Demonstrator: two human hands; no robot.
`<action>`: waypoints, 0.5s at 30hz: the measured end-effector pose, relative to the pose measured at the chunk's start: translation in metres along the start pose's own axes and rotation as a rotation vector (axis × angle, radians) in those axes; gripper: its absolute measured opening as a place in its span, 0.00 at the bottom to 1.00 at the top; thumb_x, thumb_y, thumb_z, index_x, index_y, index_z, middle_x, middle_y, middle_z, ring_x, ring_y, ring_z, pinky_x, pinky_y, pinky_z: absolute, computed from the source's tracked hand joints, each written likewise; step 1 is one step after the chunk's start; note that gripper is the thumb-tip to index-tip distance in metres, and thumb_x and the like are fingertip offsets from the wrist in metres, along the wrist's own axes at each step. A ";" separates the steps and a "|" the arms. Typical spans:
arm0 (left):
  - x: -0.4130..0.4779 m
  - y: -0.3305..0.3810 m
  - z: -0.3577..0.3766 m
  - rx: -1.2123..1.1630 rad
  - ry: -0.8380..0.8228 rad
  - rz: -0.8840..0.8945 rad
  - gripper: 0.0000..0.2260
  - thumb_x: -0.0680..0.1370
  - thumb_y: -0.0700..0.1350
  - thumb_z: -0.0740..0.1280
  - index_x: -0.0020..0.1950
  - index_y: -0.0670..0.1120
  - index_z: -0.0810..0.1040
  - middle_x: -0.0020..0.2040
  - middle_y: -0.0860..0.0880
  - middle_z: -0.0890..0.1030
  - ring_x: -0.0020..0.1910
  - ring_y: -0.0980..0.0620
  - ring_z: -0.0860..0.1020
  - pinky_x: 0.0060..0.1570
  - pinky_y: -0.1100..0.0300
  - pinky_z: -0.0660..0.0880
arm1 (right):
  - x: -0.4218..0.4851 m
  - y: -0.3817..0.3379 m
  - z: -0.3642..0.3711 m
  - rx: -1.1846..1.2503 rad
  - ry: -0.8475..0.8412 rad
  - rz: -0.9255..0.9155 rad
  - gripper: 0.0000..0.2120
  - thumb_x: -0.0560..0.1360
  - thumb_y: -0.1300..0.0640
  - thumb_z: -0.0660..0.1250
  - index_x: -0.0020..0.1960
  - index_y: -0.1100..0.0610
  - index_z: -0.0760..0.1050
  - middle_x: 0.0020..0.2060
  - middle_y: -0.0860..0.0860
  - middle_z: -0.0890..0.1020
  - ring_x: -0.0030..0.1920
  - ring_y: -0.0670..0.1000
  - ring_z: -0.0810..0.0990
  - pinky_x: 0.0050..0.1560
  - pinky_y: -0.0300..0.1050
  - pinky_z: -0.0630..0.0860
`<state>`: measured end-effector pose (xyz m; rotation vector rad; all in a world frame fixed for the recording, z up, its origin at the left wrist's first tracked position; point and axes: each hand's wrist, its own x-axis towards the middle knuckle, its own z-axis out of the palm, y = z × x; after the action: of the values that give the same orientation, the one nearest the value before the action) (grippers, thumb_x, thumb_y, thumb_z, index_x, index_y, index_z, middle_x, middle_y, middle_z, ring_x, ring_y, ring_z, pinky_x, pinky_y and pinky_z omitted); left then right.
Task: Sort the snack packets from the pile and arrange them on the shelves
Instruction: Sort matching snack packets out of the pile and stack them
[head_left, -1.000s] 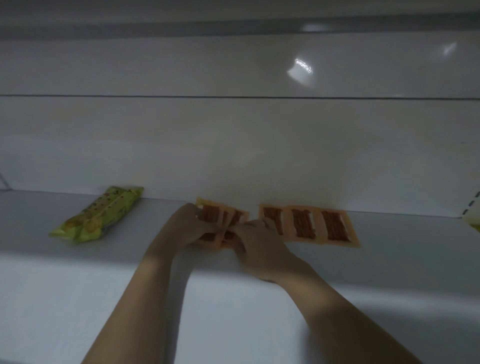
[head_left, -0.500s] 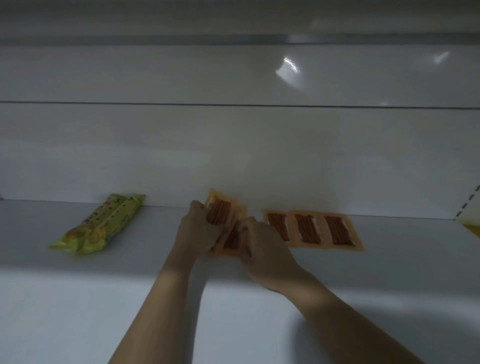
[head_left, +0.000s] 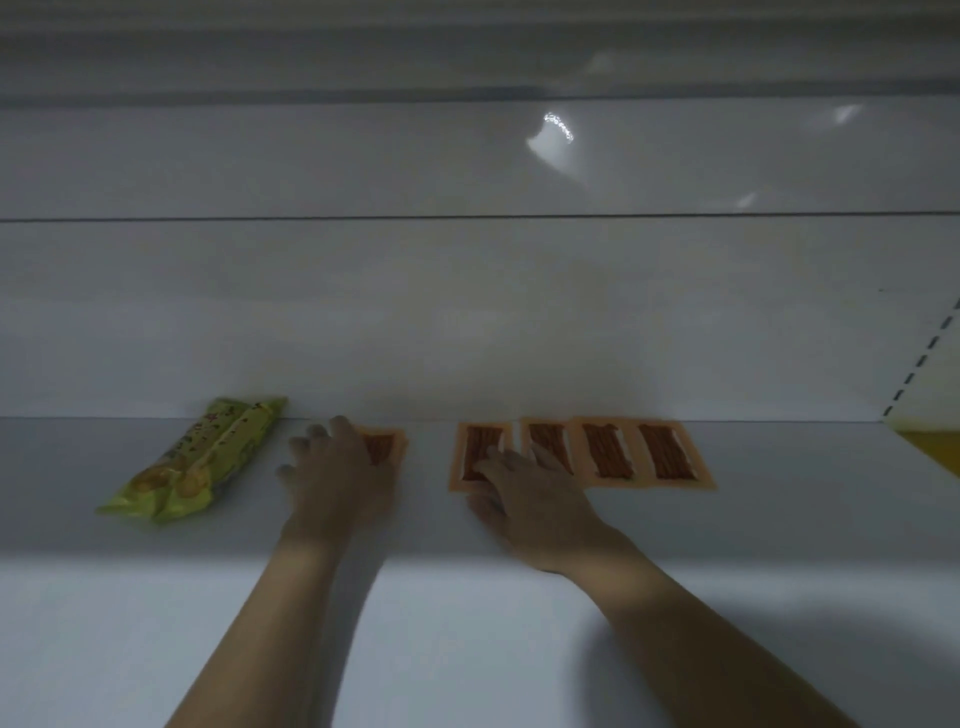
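Several small orange snack packets with brown sticks lie flat in a row on the white shelf (head_left: 519, 623) against its back wall. My right hand (head_left: 524, 493) rests with spread, straight fingers on the leftmost packet of the row (head_left: 475, 452), beside the three packets to its right (head_left: 613, 452). My left hand (head_left: 337, 478) lies flat over a separate orange packet (head_left: 387, 447), which shows only at its right edge. A green-yellow packet (head_left: 200, 460) lies slanted at the left.
The shelf's back panel (head_left: 467, 312) rises right behind the packets. A yellow item (head_left: 930, 447) and a slotted upright (head_left: 919, 364) sit at the far right edge. Bare shelf surface spreads in front of my forearms.
My hands, which held two orange packets together, have moved apart. The right one laid its packet next to the row; the left one carried its packet leftward and set it down.
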<state>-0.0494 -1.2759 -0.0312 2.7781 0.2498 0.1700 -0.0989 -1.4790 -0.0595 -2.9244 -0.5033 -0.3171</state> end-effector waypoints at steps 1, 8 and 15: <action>-0.005 0.006 0.002 0.047 0.072 0.074 0.26 0.79 0.58 0.63 0.70 0.43 0.66 0.71 0.40 0.68 0.72 0.39 0.63 0.66 0.43 0.63 | -0.001 0.001 0.001 -0.036 0.033 -0.005 0.28 0.75 0.40 0.50 0.60 0.54 0.79 0.59 0.54 0.82 0.62 0.55 0.79 0.67 0.59 0.69; -0.029 0.059 0.026 0.186 -0.059 0.728 0.16 0.80 0.53 0.56 0.65 0.55 0.75 0.64 0.50 0.76 0.65 0.44 0.72 0.60 0.50 0.67 | -0.010 0.039 -0.015 -0.053 0.127 0.301 0.29 0.74 0.43 0.45 0.61 0.49 0.79 0.58 0.50 0.82 0.61 0.55 0.79 0.68 0.58 0.59; -0.030 0.060 0.043 0.204 -0.109 0.710 0.28 0.77 0.57 0.40 0.70 0.56 0.70 0.69 0.50 0.70 0.65 0.45 0.69 0.59 0.52 0.67 | -0.010 0.044 -0.012 -0.104 -0.047 0.314 0.35 0.70 0.38 0.38 0.66 0.42 0.74 0.63 0.45 0.77 0.66 0.52 0.73 0.74 0.57 0.55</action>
<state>-0.0628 -1.3510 -0.0527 2.9371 -0.7953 0.1662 -0.0955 -1.5253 -0.0557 -3.0533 -0.0290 -0.2397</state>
